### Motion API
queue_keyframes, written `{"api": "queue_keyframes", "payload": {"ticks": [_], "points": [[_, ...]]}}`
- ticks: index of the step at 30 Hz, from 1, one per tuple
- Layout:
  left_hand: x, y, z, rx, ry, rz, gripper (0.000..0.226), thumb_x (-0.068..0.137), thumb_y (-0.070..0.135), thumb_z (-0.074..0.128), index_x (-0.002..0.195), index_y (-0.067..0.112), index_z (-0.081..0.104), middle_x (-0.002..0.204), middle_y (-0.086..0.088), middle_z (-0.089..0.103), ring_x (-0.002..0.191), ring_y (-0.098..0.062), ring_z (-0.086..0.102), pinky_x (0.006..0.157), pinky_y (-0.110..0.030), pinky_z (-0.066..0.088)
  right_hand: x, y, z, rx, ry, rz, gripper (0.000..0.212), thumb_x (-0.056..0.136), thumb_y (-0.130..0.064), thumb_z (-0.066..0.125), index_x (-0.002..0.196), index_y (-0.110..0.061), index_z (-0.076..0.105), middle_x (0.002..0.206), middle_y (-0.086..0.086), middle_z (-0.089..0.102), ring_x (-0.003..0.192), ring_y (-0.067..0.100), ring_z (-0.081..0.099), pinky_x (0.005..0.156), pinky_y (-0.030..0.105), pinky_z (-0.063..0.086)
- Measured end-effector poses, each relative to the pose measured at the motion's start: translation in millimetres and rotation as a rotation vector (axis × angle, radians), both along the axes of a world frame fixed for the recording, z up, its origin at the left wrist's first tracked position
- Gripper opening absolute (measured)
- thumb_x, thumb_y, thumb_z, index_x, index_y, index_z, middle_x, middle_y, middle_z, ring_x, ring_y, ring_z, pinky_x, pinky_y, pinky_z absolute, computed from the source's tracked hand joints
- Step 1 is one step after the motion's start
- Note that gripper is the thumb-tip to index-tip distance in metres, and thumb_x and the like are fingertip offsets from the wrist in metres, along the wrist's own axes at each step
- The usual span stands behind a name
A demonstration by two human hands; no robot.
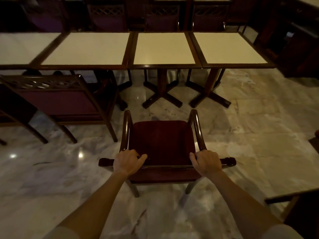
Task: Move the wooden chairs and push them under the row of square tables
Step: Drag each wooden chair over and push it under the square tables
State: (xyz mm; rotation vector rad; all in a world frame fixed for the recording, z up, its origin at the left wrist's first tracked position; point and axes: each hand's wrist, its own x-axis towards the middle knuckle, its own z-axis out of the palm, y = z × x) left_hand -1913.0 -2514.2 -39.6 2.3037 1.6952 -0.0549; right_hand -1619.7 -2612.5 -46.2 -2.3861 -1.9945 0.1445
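Note:
A dark wooden armchair with a maroon seat [161, 138] stands on the marble floor, facing a row of square cream-topped tables [164, 49]. My left hand [126, 162] grips the left end of its top back rail, and my right hand [206, 162] grips the right end. The chair's front sits a short way before the table pedestals, in line with the third table. A second chair of the same kind [58, 100] stands at the left, its front tucked under the tables.
Cross-shaped table feet [162, 99] stand ahead of the chair. More chairs [162, 18] line the far side of the tables. A dark furniture piece [296, 209] sits at the lower right. Dark cabinets fill the upper right.

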Motion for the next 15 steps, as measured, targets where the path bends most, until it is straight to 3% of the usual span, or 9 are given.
{"api": "queue_keyframes", "payload": {"ticks": [6,12,15], "points": [[10.7,27.6,3.9,-0.001,0.039,-0.001,0.06,0.096,0.062,0.041,0.063,0.019,0.066,0.056,0.002,0.059,0.056,-0.014,0.061,0.064,-0.032,0.055,10.3,29.9,-3.1,-0.003,0.014,0.011,0.059,0.1,-0.048,0.027,0.059,-0.02,0.059,0.051,-0.005,0.052,0.045,0.01,0.051,0.055,0.033,0.05],[25.0,65.7,4.5,0.01,0.051,0.023,0.059,0.094,0.062,0.044,0.066,0.018,0.072,0.055,0.003,0.059,0.055,-0.013,0.058,0.06,-0.03,0.051,24.4,68.5,-4.1,0.045,0.005,0.018,0.056,0.099,-0.045,0.033,0.056,-0.02,0.058,0.05,-0.004,0.051,0.045,0.014,0.048,0.051,0.03,0.034],[33.7,91.8,4.0,0.023,0.061,0.02,0.06,0.095,0.061,0.044,0.064,0.016,0.071,0.051,0.003,0.056,0.051,-0.012,0.055,0.053,-0.028,0.043,32.6,94.1,-5.3,0.038,-0.001,0.011,0.058,0.097,-0.048,0.029,0.055,-0.019,0.058,0.048,-0.005,0.049,0.045,0.013,0.049,0.051,0.03,0.041]]}}
